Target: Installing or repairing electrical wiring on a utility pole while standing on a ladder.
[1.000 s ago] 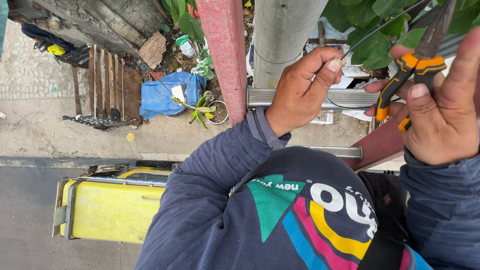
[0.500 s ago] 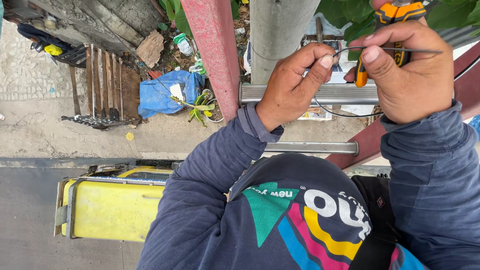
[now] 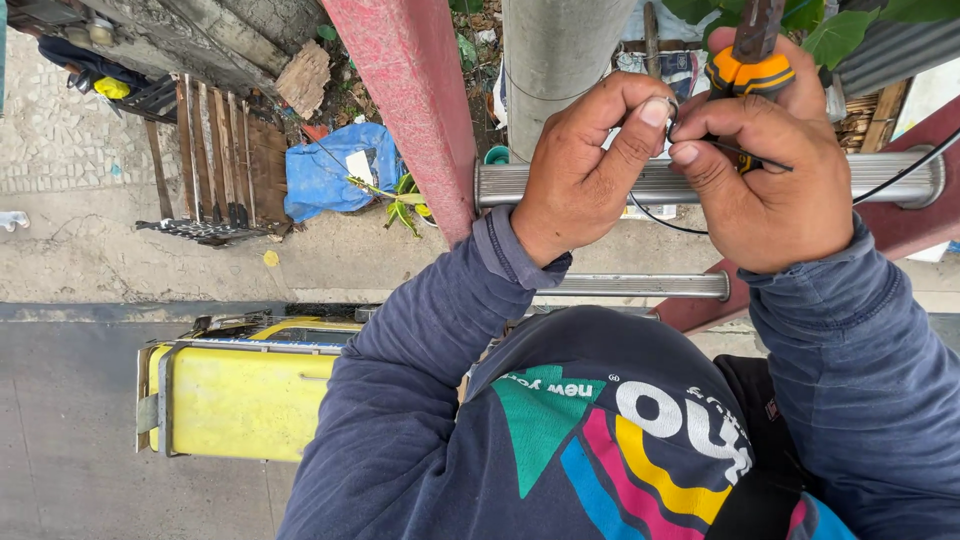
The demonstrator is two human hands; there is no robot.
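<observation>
1. The left hand (image 3: 585, 165) is curled narrow, its thumb and forefinger pinching a small silvery fitting (image 3: 668, 106) at the tip of a thin black cable (image 3: 900, 175).
2. The right hand (image 3: 765, 175) meets it fingertip to fingertip, closed around orange-handled pliers (image 3: 752, 62) that stick up out of the fist; its forefinger also presses at the fitting.
3. The cable runs from the pinch under the right hand and out to the right, with a loop sagging below both hands.
4. Both hands hover just above the upper ladder rung (image 3: 700, 180); a second rung (image 3: 640, 287) lies below, nearer the body.
5. A grey pole (image 3: 560, 50) rises behind the left hand, with a red post (image 3: 410, 90) beside it.
6. Far below sit a yellow box (image 3: 240, 400) and a blue bag (image 3: 335, 170).
</observation>
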